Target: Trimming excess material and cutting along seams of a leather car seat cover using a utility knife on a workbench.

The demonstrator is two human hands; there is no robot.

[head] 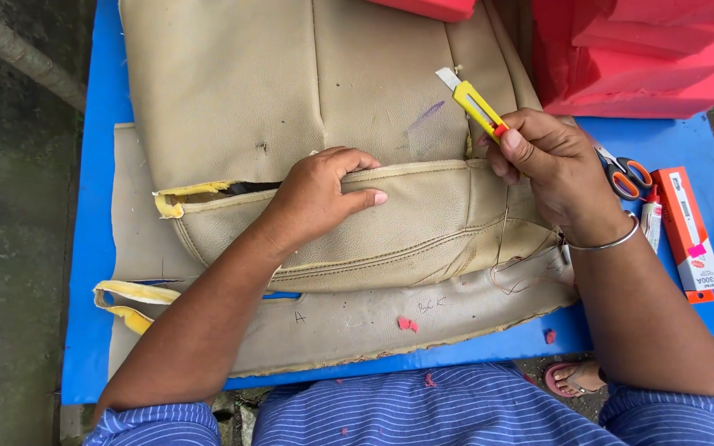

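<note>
A beige leather seat cover lies spread over a blue table. My left hand grips the folded seam edge of the cover near its middle, fingers curled over the top and thumb along the front. My right hand holds a yellow utility knife with its blade out, pointing up and left, just above the cover's right seam. A split seam with yellow foam backing shows to the left of my left hand. A loose thread hangs below my right hand.
Red foam blocks are stacked at the back right. Scissors with orange and grey handles, a small tube and an orange and white box lie on the table's right side. Small red foam scraps dot the cover's front flap.
</note>
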